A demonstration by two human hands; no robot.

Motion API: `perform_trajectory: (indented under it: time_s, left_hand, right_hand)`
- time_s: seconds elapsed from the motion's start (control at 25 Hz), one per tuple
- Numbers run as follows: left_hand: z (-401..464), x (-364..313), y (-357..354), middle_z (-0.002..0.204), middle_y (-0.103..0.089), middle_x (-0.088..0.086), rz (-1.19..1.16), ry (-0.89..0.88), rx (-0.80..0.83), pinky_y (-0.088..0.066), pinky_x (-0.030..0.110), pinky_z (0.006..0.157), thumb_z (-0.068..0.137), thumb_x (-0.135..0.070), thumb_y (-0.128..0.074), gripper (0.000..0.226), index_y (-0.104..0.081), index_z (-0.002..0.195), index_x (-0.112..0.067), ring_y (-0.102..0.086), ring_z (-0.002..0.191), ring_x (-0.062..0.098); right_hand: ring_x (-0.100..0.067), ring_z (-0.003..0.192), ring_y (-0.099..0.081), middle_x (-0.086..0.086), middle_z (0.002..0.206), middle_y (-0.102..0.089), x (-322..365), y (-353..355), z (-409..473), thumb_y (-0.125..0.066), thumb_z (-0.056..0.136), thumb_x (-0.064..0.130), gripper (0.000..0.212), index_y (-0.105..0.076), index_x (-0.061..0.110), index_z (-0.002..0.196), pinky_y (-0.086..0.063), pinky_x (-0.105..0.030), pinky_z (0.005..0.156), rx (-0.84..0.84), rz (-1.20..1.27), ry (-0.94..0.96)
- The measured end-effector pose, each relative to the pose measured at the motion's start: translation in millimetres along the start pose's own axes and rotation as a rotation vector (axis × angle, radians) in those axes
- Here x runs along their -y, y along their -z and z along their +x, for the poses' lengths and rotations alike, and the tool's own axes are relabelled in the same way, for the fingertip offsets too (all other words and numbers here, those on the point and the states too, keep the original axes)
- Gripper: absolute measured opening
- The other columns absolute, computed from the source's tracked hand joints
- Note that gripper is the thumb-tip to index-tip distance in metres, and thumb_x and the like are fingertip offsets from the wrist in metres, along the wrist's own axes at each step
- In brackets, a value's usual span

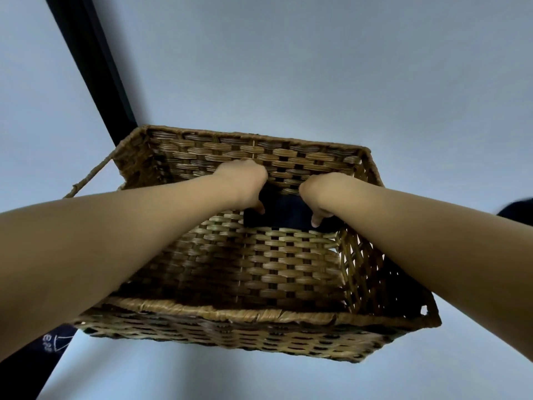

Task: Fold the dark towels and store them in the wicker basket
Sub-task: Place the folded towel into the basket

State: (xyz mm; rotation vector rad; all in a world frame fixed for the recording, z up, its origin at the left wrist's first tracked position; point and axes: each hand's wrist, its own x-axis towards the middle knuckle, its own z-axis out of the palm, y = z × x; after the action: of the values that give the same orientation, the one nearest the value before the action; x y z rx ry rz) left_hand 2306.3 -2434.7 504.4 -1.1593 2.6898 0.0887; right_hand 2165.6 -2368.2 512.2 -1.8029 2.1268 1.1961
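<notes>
A brown wicker basket (253, 316) stands on a pale grey surface, its open top facing me. Both my arms reach down into it. A folded dark towel (284, 213) lies at the far end of the basket's bottom, against the back wall. My left hand (245, 183) grips the towel's left end, fingers curled round it and thumb pointing down. At the towel's right end my right hand (323, 194) grips it the same way. Most of the towel is hidden behind my hands.
A thin rope handle (92, 174) sticks out from the basket's left side. A black strip (89, 64) runs diagonally across the grey surface at the upper left. Dark cloth shows at the right edge (519, 213) and at the bottom left corner (34, 362).
</notes>
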Motion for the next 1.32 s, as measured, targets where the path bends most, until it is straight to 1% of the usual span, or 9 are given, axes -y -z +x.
perform_trajectory:
  time_s: [0.16,0.32,0.44,0.56,0.72,0.96,1.08,1.2,1.32]
  left_hand:
    - [0.4,-10.7,-14.4,0.108,-0.067,0.013,-0.029,-0.059,-0.062,-0.054,0.039,0.076,0.086,-0.03,-0.079,0.037,-0.065,0.114,-0.012,-0.065,0.098,0.032]
    - [-1.8,-11.1,-20.2,0.114,-0.067,0.014,-0.033,-0.094,-0.074,-0.053,0.039,0.082,0.091,-0.028,-0.073,0.031,-0.063,0.117,-0.013,-0.064,0.106,0.034]
    - [-4.4,-13.0,-16.6,0.115,-0.067,0.011,0.144,-0.112,-0.114,-0.051,0.039,0.074,0.095,-0.035,-0.067,0.031,-0.061,0.12,-0.018,-0.064,0.106,0.034]
    - [-3.1,-14.6,-12.4,0.117,-0.065,0.006,0.31,-0.237,-0.187,-0.047,0.037,0.07,0.094,-0.035,-0.066,0.035,-0.059,0.124,-0.019,-0.062,0.108,0.03]
    - [4.8,-10.9,-20.1,0.127,-0.059,0.006,0.199,-0.355,-0.097,-0.053,0.045,0.087,0.087,-0.034,-0.075,0.058,-0.053,0.138,-0.018,-0.059,0.114,0.031]
    - [1.6,-13.2,-9.8,0.127,-0.062,0.007,0.148,-0.333,-0.031,-0.052,0.042,0.09,0.09,-0.03,-0.072,0.05,-0.057,0.136,-0.018,-0.06,0.114,0.029]
    - [-11.6,-18.3,20.7,0.113,-0.067,0.0,0.257,-0.339,0.065,-0.054,0.038,0.079,0.093,-0.043,-0.066,0.04,-0.061,0.128,-0.024,-0.063,0.099,0.023]
    - [-37.4,-15.4,63.9,0.099,-0.065,-0.009,0.224,-0.256,-0.113,-0.053,0.035,0.075,0.093,-0.057,-0.057,0.033,-0.063,0.112,-0.031,-0.062,0.091,0.018]
    - [-58.5,-8.2,98.7,0.127,-0.061,-0.01,0.129,-0.158,-0.456,-0.051,0.037,0.089,0.092,-0.062,-0.052,0.047,-0.057,0.129,-0.035,-0.058,0.116,0.017]
  right_hand:
    - [-0.032,0.125,-0.055,-0.011,0.139,-0.052,-2.8,-1.2,10.4,-0.073,0.09,0.04,0.074,-0.041,0.006,0.147,-0.05,-0.045,0.103,0.002,0.001,0.009]
    - [-0.035,0.125,-0.054,-0.011,0.139,-0.053,-6.1,-1.3,16.2,-0.077,0.086,0.04,0.079,-0.04,0.008,0.149,-0.047,-0.052,0.105,-0.005,0.021,-0.002]
    - [-0.035,0.12,-0.057,-0.011,0.131,-0.056,-7.3,1.3,7.8,-0.081,0.083,0.034,0.073,-0.047,0.008,0.142,-0.05,-0.053,0.102,-0.038,0.043,0.017]
    - [-0.033,0.115,-0.059,-0.01,0.12,-0.056,-9.0,5.7,-6.2,-0.083,0.083,0.026,0.063,-0.053,0.009,0.136,-0.054,-0.048,0.094,-0.175,0.083,0.052]
    - [-0.032,0.117,-0.059,-0.013,0.132,-0.055,-5.7,9.3,-9.4,-0.078,0.088,0.022,0.059,-0.051,0.007,0.139,-0.052,-0.041,0.092,-0.197,0.112,0.088]
    - [-0.029,0.114,-0.059,-0.012,0.13,-0.059,-9.2,10.1,-13.9,-0.074,0.091,0.027,0.054,-0.053,0.006,0.135,-0.051,-0.036,0.089,-0.178,0.132,0.118]
    - [-0.025,0.099,-0.061,-0.007,0.114,-0.066,-23.6,12.9,-30.6,-0.07,0.092,0.039,0.031,-0.062,0.014,0.109,-0.047,-0.033,0.076,-0.235,0.28,0.165]
    - [-0.022,0.092,-0.062,0.0,0.1,-0.066,-52.9,19.3,-68.0,-0.063,0.092,0.053,0.035,-0.065,0.02,0.103,-0.047,-0.033,0.072,-0.425,0.474,0.196]
    - [-0.02,0.108,-0.059,0.003,0.122,-0.062,-86.4,20.3,-113.5,-0.056,0.095,0.057,0.043,-0.057,0.028,0.127,-0.051,-0.037,0.084,-0.695,0.528,0.12]
